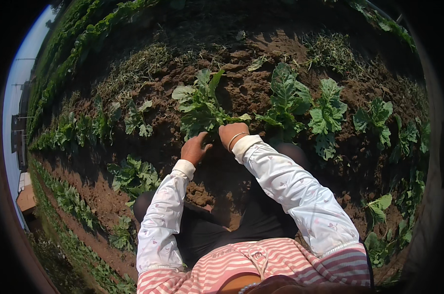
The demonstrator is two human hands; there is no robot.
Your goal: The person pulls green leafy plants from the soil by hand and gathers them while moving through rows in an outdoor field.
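Observation:
A leafy green plant [201,105] with broad, lobed leaves grows from the brown soil in front of me. My left hand [195,149] is at its near side, thumb apart from the forefinger and nothing visible between them. The other fingers of that hand are partly hidden. Just to the right, my right hand [232,134] is closed at the plant's lower right side. A yellowish-green leaf [239,118] sticks out just beyond its knuckles. What this hand grips, if anything, is hidden by the fingers.
More leafy plants stand in the row, with a large one [286,98] to the right and a smaller one [137,117] to the left. Dry cut weeds [133,68] lie on the soil beyond. Behind my left forearm is another plant [131,175].

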